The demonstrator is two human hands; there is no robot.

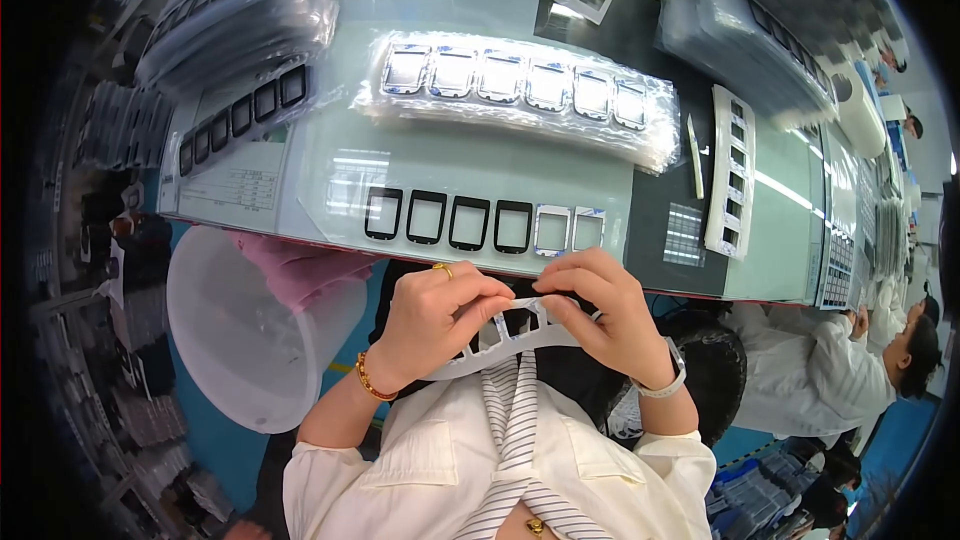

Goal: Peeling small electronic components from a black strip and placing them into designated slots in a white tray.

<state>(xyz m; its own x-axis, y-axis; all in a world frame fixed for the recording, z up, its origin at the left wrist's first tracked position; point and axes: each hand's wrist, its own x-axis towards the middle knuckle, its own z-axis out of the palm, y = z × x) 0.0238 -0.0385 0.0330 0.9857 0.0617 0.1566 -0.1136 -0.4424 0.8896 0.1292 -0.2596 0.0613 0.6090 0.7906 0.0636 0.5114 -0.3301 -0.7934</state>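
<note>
Between my two hands, just off the table's near edge, is a curved white strip (470,364) with a row of rectangular cut-outs. My left hand (437,312) pinches its upper edge near the middle. Close beside it, my right hand (598,310) pinches the same strip, fingertips almost meeting the left's. On the table just beyond lies a row of small frames: several black ones (470,224) on the left and two white-and-blue ones (553,229) on the right. Further back, a clear plastic tray (520,130) carries a row of similar frames under glare.
Stacked clear trays stand at the back left (240,30) and back right (730,30). Another white strip (732,170) lies at the right, next to a thin white tool (695,156). A translucent bin (240,340) with pink cloth is below left. Another person (830,370) sits at right.
</note>
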